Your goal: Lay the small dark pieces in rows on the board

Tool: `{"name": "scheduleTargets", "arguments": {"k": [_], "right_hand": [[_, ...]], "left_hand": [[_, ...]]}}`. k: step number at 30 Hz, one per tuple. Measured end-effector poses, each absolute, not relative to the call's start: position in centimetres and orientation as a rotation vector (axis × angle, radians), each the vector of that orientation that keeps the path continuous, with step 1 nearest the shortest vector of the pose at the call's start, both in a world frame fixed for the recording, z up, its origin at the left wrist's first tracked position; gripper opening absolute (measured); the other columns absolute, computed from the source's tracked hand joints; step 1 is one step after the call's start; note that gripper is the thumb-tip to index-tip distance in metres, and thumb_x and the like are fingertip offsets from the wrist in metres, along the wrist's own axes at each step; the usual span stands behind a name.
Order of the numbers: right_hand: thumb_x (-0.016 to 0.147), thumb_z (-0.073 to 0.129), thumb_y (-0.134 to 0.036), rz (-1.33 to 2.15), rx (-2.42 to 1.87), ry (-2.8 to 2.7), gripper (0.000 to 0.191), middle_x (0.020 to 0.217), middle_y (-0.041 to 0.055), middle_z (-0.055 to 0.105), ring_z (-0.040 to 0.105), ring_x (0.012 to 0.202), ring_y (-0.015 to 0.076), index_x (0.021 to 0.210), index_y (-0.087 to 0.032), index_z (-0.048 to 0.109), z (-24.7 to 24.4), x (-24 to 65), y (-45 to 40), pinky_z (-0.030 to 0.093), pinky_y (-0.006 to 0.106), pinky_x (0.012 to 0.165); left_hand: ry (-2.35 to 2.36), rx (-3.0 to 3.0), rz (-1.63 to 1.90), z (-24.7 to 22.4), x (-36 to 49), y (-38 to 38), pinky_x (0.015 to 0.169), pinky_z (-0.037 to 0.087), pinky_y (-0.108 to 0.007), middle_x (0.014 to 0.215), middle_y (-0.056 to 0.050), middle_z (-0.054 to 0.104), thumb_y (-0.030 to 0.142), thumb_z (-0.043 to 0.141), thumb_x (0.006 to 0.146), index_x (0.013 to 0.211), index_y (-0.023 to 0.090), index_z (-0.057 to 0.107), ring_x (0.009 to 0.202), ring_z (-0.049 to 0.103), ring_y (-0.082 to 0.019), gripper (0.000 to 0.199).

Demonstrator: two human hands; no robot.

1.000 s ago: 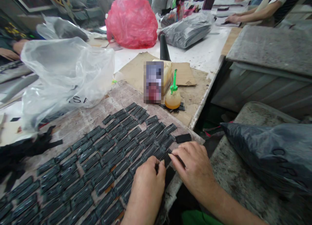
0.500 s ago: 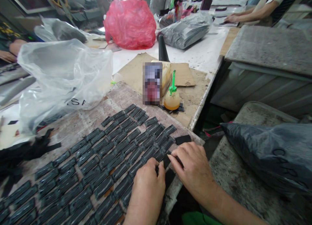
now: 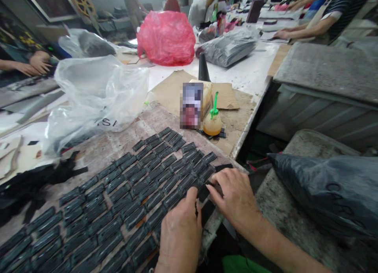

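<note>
Rows of small black strips (image 3: 153, 162) with a glossy coating cover the worn board (image 3: 138, 125). My left hand (image 3: 181, 225) is at the board's right edge, thumb and forefinger pinched together; what they hold is too small to make out. Close beside it, my right hand (image 3: 236, 194) has its fingers curled and closed at a dark strip, partly hidden under them. Another black piece (image 3: 223, 167) lies just beyond my right hand. Past the rows stands a squeeze bottle (image 3: 212, 124) of amber liquid with a green nozzle.
A clear plastic bag (image 3: 100, 95) and black fabric scraps (image 3: 44, 182) lie left. Behind are a pixelated container (image 3: 191, 105), a pink bag (image 3: 167, 38) and a grey bag (image 3: 228, 46). A dark bag (image 3: 330, 190) sits right. Other people's hands show at upper left and upper right.
The view has shifted a little, so the table things sit farther right. My left hand's fingers have moved slightly up and right; my right hand stays near the same strip.
</note>
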State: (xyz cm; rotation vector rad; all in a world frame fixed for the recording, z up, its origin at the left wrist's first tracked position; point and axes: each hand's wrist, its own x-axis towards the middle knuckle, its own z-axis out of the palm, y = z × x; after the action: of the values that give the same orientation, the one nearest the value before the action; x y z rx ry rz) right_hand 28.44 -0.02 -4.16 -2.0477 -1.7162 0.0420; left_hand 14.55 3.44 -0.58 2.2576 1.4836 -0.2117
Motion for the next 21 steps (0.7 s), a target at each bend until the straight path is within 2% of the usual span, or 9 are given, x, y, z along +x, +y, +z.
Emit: {"name": "scheduleTargets", "arguments": {"k": [4,8,13,17,21], "right_hand": [[0.073,0.067,-0.020,0.003,-2.054,-1.723,0.011,0.077,0.0026,0.055,0.048,0.078,0.0225,0.077,-0.019,0.056,-4.2,28.5,-0.1,0.031,0.034,0.070],[0.074,0.065,-0.019,-0.020,-2.039,-1.737,0.009,0.078,0.0027,0.056,0.048,0.079,0.0220,0.078,-0.020,0.057,-4.1,28.5,0.0,0.032,0.034,0.071],[0.080,0.059,-0.018,-0.106,-2.047,-1.773,0.004,0.084,0.0054,0.058,0.049,0.083,0.0224,0.083,-0.019,0.061,-3.6,28.5,-0.1,0.034,0.035,0.073],[0.083,0.050,-0.009,-0.161,-1.866,-1.849,0.020,0.093,0.0066,0.062,0.049,0.092,0.0224,0.095,-0.018,0.064,-3.8,28.4,-1.0,0.035,0.036,0.081],[0.085,0.047,-0.009,-0.149,-1.746,-1.895,0.022,0.093,0.0053,0.065,0.049,0.095,0.0217,0.092,-0.017,0.066,-4.5,28.4,-1.7,0.034,0.035,0.082]], "left_hand": [[1.330,2.325,-0.323,-1.2,13.3,3.0,0.066,0.051,-0.029,0.086,-0.002,0.066,0.005,0.041,0.086,0.129,0.030,0.043,0.075,0.064,-0.019,0.050],[1.243,2.542,-0.530,-1.0,13.2,2.5,0.059,0.054,-0.032,0.079,-0.003,0.064,-0.006,0.036,0.080,0.133,0.029,0.035,0.069,0.064,-0.020,0.063],[1.195,2.669,-0.549,-0.6,13.0,2.1,0.055,0.054,-0.032,0.074,-0.005,0.063,-0.008,0.035,0.077,0.135,0.024,0.033,0.063,0.063,-0.021,0.066],[1.189,2.700,-0.431,-0.9,12.9,2.0,0.053,0.053,-0.031,0.072,-0.005,0.063,-0.008,0.034,0.079,0.133,0.023,0.037,0.060,0.063,-0.020,0.063],[1.221,2.631,-0.390,-1.3,13.0,2.2,0.054,0.052,-0.031,0.073,-0.004,0.063,-0.006,0.037,0.080,0.133,0.024,0.038,0.062,0.063,-0.021,0.060]]}}
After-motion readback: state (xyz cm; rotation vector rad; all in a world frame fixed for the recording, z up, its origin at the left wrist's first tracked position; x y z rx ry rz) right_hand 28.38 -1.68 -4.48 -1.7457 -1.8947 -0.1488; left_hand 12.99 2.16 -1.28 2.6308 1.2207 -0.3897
